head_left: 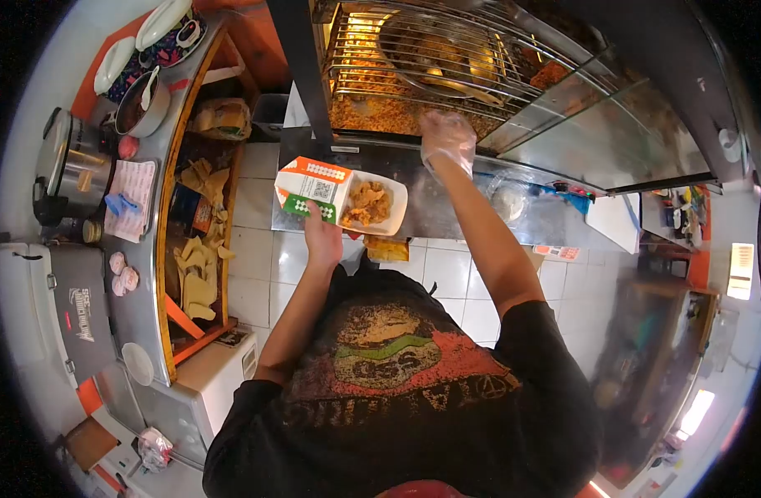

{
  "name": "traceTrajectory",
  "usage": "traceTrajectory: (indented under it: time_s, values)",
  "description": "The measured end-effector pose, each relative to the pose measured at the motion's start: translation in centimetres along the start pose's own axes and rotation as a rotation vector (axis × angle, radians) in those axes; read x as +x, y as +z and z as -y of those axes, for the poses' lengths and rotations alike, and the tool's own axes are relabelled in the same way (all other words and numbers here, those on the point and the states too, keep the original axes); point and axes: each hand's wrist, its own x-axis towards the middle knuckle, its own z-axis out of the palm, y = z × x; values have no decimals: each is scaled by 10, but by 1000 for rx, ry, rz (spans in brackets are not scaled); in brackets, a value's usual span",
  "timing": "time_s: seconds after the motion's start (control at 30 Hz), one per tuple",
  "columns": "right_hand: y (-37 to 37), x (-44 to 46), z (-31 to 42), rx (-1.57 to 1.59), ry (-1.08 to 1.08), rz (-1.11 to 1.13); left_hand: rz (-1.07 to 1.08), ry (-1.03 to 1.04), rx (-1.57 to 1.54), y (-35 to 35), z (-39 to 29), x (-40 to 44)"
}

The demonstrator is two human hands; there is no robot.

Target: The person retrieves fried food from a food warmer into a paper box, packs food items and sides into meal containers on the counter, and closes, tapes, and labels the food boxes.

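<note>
My left hand point(321, 236) grips an open takeaway box point(314, 178), white with orange and green printing and a QR code. Pieces of fried chicken point(367, 204) lie in its open tray end. My right hand point(448, 139), in a clear plastic glove, reaches into the front of a lit food warmer point(317, 75). It is just below the wire rack point(372, 51), near the crumb-covered floor point(372, 114) of the warmer. Its fingertips are hidden, so any hold is unclear. On the rack sit a metal bowl point(389, 41) and tongs point(463, 85).
A steel counter point(169, 108) on the left carries a pot point(144, 112), a large steel cooker point(86, 158) and a blue clip-like item point(121, 204). Glass panels point(596, 116) border the warmer on the right. A metal ledge point(389, 158) runs below it.
</note>
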Motion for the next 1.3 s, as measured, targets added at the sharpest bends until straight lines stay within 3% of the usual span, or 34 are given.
traceTrajectory:
  time_s: [0.07, 0.1, 0.17, 0.3, 0.4, 0.43, 0.5, 0.53, 0.6, 0.63, 0.7, 0.77, 0.83, 0.87, 0.93, 0.97, 1.03, 1.13, 1.17, 1.23, 1.3]
  values:
    - [-34, -25, 22, 323, 181, 25, 4, -2, -18, -4, 2, 0]
    - [-33, -39, 22, 324, 178, 26, 5, 2, -25, -6, 3, 2]
    - [-24, -68, 14, 644, -34, 310, 8, 2, -31, -4, 2, 3]
    - [9, -109, -6, 517, -174, 281, 23, -70, -31, 9, 1, 3]
    - [44, -130, -44, 680, -133, 29, 90, -96, -57, 10, 4, 3]
    - [43, -139, -42, 791, -18, 76, 108, -138, -64, 10, 5, 2]
    - [1, -169, -36, 1354, 517, 503, 118, -219, -58, 22, 5, -7]
    - [-11, -186, -35, 1360, 545, 458, 146, -258, -49, 25, 13, -12]
    - [-21, -208, -38, 1853, 651, 429, 241, -405, 82, 29, 29, -12]
    - [-15, -220, -46, 1864, 655, 380, 287, -439, 106, 43, 35, -16]
    - [2, -246, -72, 1843, 919, 80, 463, -540, 400, 23, 66, -10]
    - [-8, -273, -92, 1903, 904, -116, 586, -595, 615, 31, 86, -7]
    - [-18, -306, -112, 1954, 892, -303, 805, -773, -174, 59, 99, -2]
    - [-23, -326, -123, 1889, 941, -391, 814, -798, -176, 71, 107, 3]
    - [-38, -354, -146, 1828, 964, -504, 557, -774, 232, 109, 133, 26]
    - [-46, -370, -155, 1777, 961, -582, 579, -782, 236, 129, 153, 30]
    - [-54, -402, -183, 1696, 1015, -685, 417, -802, 734, 159, 191, 27]
    - [-56, -455, -226, 1661, 1063, -808, 322, -801, 824, 206, 238, 2]
    - [-63, -469, -238, 1718, 1019, -847, 149, -757, 847, 208, 265, -2]
    - [-66, -495, -269, 1680, 1163, -864, 187, -804, 826, 205, 298, -7]
    - [-76, -510, -317, 1643, 1188, -916, 78, -646, 836, 201, 331, -16]
